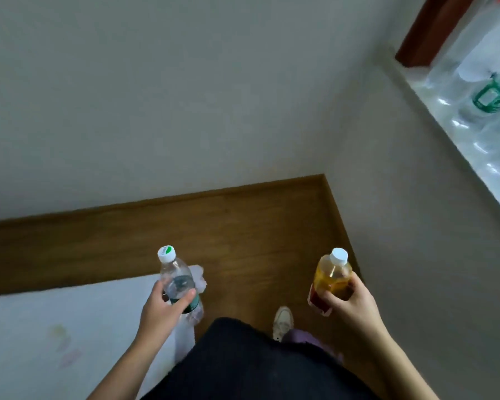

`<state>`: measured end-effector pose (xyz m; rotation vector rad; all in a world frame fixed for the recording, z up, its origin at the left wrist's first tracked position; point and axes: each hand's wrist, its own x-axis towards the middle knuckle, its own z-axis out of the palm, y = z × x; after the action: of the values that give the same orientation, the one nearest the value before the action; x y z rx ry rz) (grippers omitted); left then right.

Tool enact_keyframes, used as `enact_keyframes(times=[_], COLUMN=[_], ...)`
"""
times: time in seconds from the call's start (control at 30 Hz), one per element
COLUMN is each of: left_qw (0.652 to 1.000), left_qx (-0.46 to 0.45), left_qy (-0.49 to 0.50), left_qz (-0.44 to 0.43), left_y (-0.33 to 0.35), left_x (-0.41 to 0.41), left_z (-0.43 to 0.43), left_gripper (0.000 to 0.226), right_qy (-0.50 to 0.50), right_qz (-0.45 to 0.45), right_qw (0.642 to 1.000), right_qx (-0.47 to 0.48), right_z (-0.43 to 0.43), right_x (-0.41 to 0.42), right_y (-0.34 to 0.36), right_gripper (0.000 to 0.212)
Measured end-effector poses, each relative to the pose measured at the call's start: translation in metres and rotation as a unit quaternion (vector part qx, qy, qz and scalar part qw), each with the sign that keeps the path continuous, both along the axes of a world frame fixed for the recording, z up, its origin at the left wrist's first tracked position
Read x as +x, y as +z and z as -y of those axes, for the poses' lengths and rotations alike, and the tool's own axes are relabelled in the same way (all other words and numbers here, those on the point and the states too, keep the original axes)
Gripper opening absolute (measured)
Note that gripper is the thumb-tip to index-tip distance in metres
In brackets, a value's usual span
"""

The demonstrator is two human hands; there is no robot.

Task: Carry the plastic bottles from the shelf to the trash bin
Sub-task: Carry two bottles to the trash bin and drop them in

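Note:
My left hand (pixel 163 306) grips a clear plastic bottle (pixel 176 277) with a green label and a white-and-green cap, held upright at waist height. In my right hand (pixel 348 298) is a yellow drink bottle (pixel 332 277) with a white cap and a red label, also upright. Both hands are out in front of my body, above the wooden floor. No trash bin is in view. A ledge (pixel 456 131) at the upper right holds clear plastic containers, blurred.
Grey walls meet in a corner ahead. Brown wooden floor (pixel 243 232) runs below them. A white bed or mattress (pixel 55 327) fills the lower left. My shoe (pixel 283 320) and dark clothing show at the bottom. A dark wooden frame (pixel 425 30) stands at the top right.

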<state>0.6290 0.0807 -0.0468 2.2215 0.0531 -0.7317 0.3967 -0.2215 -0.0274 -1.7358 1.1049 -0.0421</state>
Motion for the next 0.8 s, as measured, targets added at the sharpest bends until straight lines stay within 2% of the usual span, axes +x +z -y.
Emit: enact_keyframes(times=[0.13, 0.27, 0.4, 0.5, 0.63, 0.8], left_qw=[0.992, 0.966, 0.94, 0.934, 0.938, 0.945], left_qx=[0.014, 0.019, 0.022, 0.019, -0.005, -0.028], left_qy=[0.127, 0.258, 0.339, 0.355, 0.344, 0.325], left_qz=[-0.013, -0.016, -0.023, -0.041, -0.033, 0.013], left_y=[-0.001, -0.012, -0.025, -0.034, -0.032, -0.006], left_x=[0.013, 0.027, 0.055, 0.093, 0.174, 0.291], left_z=[-0.025, -0.058, -0.076, -0.085, -0.088, -0.096], left_gripper=[0.046, 0.046, 0.047, 0.053, 0.049, 0.056], right_qy=[0.17, 0.296, 0.387, 0.413, 0.384, 0.36], right_qz=[-0.013, -0.017, -0.042, -0.066, -0.065, -0.053], right_qw=[0.985, 0.955, 0.921, 0.907, 0.92, 0.93], right_qx=[-0.006, -0.016, -0.028, -0.045, -0.048, -0.049], right_z=[0.032, 0.03, 0.01, -0.001, -0.014, -0.028], right_x=[0.115, 0.229, 0.321, 0.378, 0.45, 0.547], right_y=[0.003, -0.002, -0.013, -0.018, -0.02, -0.008], right_gripper=[0.048, 0.059, 0.087, 0.081, 0.083, 0.064])
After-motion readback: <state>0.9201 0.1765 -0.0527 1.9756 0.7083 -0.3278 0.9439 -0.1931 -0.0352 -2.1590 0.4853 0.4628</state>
